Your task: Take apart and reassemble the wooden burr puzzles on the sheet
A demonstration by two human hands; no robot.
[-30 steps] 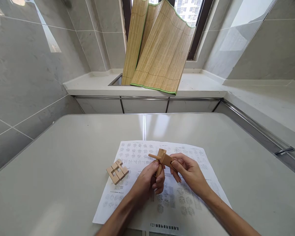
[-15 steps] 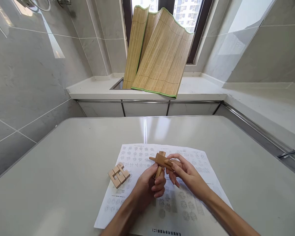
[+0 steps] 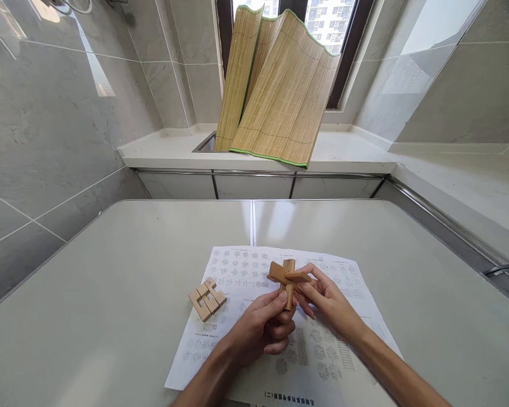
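Note:
A brown wooden interlocking puzzle [image 3: 289, 272], made of crossed flat bars, is held up above a printed sheet. My left hand [image 3: 271, 322] is closed round its lower bar, thumb on the front. With thumb and fingers, my right hand [image 3: 324, 297] pinches the bar sticking out to the right. Its other fingers curl behind, partly hidden. Left of the hands lies a lighter group of notched wooden blocks [image 3: 207, 299], over the sheet's left edge. The white paper sheet [image 3: 246, 257] shows rows of small diagrams and lies under both hands.
The pale table [image 3: 110, 271] has a seam down its middle. Beyond its far edge a white ledge [image 3: 165, 155] carries a folded bamboo mat [image 3: 284, 90] leaning before a window. Tiled walls stand left and right, with a metal rail [image 3: 449, 226] along the right.
The puzzle has turned in my hands, so its bars now cross differently in view, and it has shifted slightly right. My left hand moved right with it. The camera view shifted a little.

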